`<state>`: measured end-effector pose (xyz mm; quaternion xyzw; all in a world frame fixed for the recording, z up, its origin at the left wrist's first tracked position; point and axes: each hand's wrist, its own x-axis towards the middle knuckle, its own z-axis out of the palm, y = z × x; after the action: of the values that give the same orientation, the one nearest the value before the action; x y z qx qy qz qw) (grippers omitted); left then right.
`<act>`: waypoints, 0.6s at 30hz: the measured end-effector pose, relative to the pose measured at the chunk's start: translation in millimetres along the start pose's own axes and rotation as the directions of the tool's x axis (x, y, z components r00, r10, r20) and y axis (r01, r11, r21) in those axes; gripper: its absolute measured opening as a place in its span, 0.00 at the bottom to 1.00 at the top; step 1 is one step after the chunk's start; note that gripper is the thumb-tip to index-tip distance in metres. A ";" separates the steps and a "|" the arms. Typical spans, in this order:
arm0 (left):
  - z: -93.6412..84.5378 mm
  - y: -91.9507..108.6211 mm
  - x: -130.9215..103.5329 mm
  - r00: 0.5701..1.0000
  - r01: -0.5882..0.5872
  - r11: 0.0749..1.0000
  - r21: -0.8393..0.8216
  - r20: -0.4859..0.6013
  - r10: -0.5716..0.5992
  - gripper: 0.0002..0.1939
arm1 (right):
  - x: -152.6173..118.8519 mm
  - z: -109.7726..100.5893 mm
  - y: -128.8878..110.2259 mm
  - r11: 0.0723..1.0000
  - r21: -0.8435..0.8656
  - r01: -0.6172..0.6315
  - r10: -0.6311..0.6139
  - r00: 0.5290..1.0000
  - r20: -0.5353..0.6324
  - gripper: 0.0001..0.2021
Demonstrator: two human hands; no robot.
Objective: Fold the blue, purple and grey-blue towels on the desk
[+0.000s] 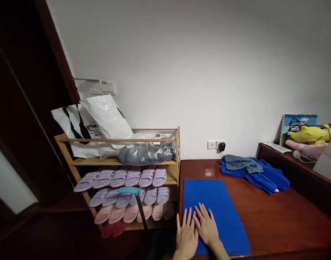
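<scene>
A flat blue cloth [222, 213], folded into a long rectangle, lies on the reddish-brown wooden tabletop [284, 220]. Both hands rest palm down on its left part, side by side, close together at the fingers. My left hand [186, 234] lies over the cloth's left edge with its fingers spread. My right hand [207, 225] is flat on the cloth, fingers a little apart. Neither hand holds anything. Farther back on the table is a crumpled blue cloth [271, 178] with a grey-blue cloth [241, 163] on top.
Left of the table stands a wooden rack [93, 162] with several slippers [133, 177], white bags [108, 119] and a plastic-wrapped dark bundle [143, 153]. A teal-topped black stick [141, 211] stands before it. A raised ledge at right bears a yellow plush toy [308, 134].
</scene>
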<state>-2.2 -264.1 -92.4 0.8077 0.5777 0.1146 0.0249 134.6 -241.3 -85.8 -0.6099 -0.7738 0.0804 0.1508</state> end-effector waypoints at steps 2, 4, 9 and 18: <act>0.1 -1.0 -1.4 1.000 0.009 1.000 0.006 -0.006 -0.009 0.26 | 5.2 5.5 12.2 0.994 -0.040 -0.100 0.099 0.995 -0.031 0.32; -1.0 -1.3 -2.4 0.999 0.025 1.000 0.012 -0.023 -0.024 0.27 | 5.1 5.7 42.5 0.963 -0.102 -0.250 0.242 0.967 -0.081 0.35; -6.4 2.2 -1.3 0.998 0.057 0.998 -0.003 -0.010 -0.057 0.27 | -12.2 -10.7 118.6 0.875 -0.193 -0.443 0.432 0.896 -0.100 0.38; -14.3 8.5 -24.1 0.994 0.084 0.996 0.009 0.070 -0.084 0.28 | -43.3 -11.9 118.7 0.866 -0.239 -0.440 0.422 0.898 -0.126 0.41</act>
<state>-4.7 -291.0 -80.8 0.7863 0.6103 0.0832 0.0479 256.8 -255.1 -117.0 -0.7841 -0.6161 -0.0120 0.0740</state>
